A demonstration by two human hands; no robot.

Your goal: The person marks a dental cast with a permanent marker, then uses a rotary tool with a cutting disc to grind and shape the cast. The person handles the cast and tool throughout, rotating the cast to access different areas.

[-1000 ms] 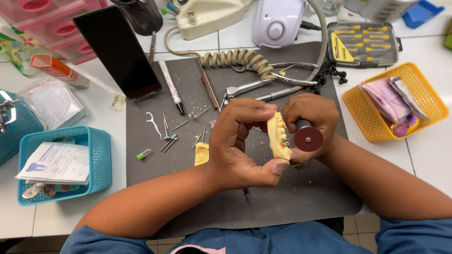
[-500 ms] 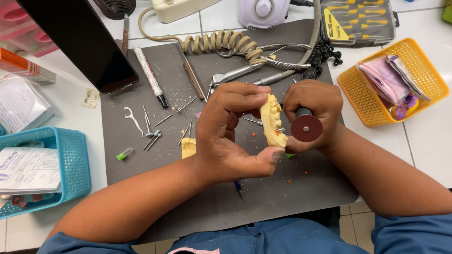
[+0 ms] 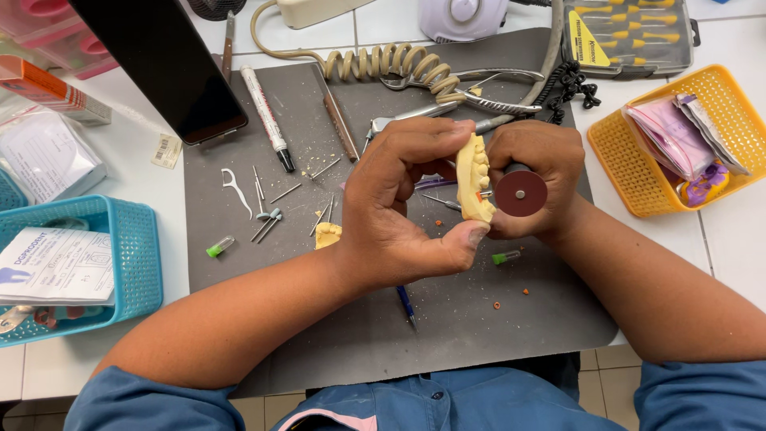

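Observation:
My left hand (image 3: 403, 199) grips a pale yellow dental plaster cast (image 3: 475, 179) with teeth, held upright between thumb and fingers above the grey mat (image 3: 447, 319). My right hand (image 3: 538, 172) holds a rotary handpiece fitted with a dark red round disc (image 3: 520, 191), and the disc sits right beside the cast. A small piece of yellow plaster (image 3: 326, 234) lies on the mat just left of my left wrist.
Small burs and metal picks (image 3: 267, 211), a marker pen (image 3: 266, 120), pliers (image 3: 471, 92) and a coiled cord (image 3: 391, 60) lie on the mat. A black tablet (image 3: 167, 64) leans at the back left. A blue basket (image 3: 120, 263) stands left, a yellow basket (image 3: 630, 172) right.
The view has shifted, so everything appears a little lower and closer. Both hands keep the same hold on the cast and the disc tool.

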